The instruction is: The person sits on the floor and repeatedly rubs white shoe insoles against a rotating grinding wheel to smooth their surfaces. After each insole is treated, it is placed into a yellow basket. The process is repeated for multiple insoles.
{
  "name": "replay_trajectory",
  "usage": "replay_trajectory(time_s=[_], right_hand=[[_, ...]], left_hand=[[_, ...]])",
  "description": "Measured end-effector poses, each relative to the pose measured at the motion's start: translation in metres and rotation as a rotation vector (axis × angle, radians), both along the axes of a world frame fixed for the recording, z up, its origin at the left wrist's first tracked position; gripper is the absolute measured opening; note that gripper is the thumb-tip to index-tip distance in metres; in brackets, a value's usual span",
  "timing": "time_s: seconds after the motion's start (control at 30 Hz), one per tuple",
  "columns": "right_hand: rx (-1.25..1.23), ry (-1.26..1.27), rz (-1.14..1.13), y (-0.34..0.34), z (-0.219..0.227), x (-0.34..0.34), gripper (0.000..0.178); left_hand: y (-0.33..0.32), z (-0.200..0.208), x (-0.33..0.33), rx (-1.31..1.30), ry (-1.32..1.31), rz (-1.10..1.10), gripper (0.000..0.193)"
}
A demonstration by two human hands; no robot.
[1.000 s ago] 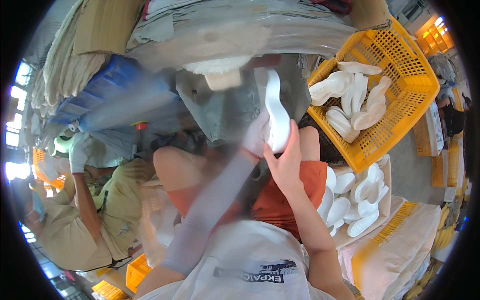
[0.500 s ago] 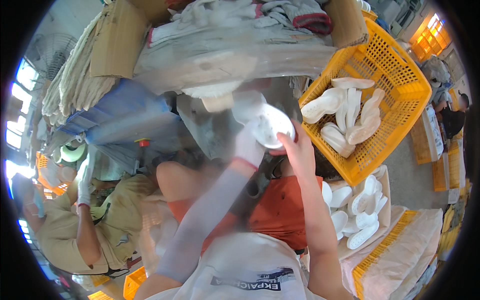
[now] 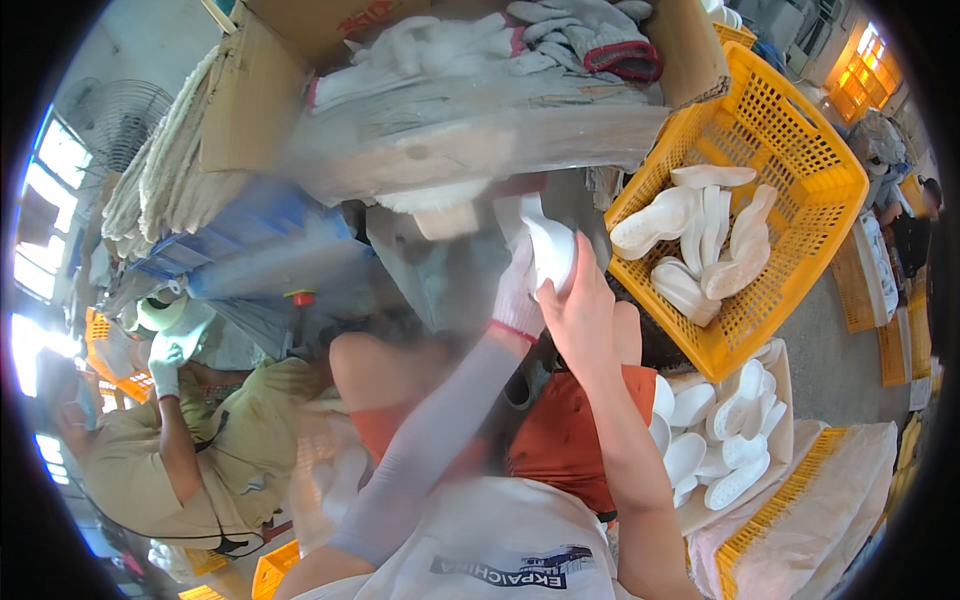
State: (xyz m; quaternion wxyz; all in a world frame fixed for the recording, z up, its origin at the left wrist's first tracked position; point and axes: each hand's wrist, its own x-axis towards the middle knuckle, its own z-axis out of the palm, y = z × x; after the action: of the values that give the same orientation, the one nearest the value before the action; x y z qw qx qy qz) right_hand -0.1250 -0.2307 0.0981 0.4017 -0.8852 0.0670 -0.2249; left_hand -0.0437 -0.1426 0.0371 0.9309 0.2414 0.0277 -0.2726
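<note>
A white shoe sole (image 3: 553, 250) is held up before me, tilted on its edge, so its side shows. My left hand (image 3: 515, 292), in a white knit glove with a red cuff, is closed on it from the left, the fingers partly hidden behind it. My bare right hand (image 3: 580, 305) grips its right side, with the thumb on the near end. The far end comes close to a hazy white fluffy pad (image 3: 440, 195) and a pale block (image 3: 447, 222); whether it touches anything there I cannot tell.
At right stands a yellow crate (image 3: 835, 215) with several white shoe pieces (image 3: 655, 225). Below it, a lined box (image 3: 783, 400) bears several white soles (image 3: 740, 450). Ahead, a cardboard box (image 3: 255, 100) contains gloves (image 3: 620, 50). A co-worker (image 3: 170, 460) sits at left beside a fan (image 3: 120, 120).
The sole has turned from showing its broad perforated face to standing on edge. My right hand has shifted slightly left and down with it, and the view has moved a little.
</note>
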Motion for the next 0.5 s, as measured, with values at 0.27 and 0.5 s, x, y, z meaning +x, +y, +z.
replay_trajectory(time_s=[0.27,0.5], right_hand=[[0.196,0.017,0.03,-0.007,-0.023,0.074,0.07],[0.064,-0.025,0.05,0.025,-0.072,-0.022,0.082]], left_hand=[[0.002,-0.047,0.07,0.47,-0.417,0.099,0.031],[0.022,-0.089,0.011,-0.002,0.022,-0.105,0.037]])
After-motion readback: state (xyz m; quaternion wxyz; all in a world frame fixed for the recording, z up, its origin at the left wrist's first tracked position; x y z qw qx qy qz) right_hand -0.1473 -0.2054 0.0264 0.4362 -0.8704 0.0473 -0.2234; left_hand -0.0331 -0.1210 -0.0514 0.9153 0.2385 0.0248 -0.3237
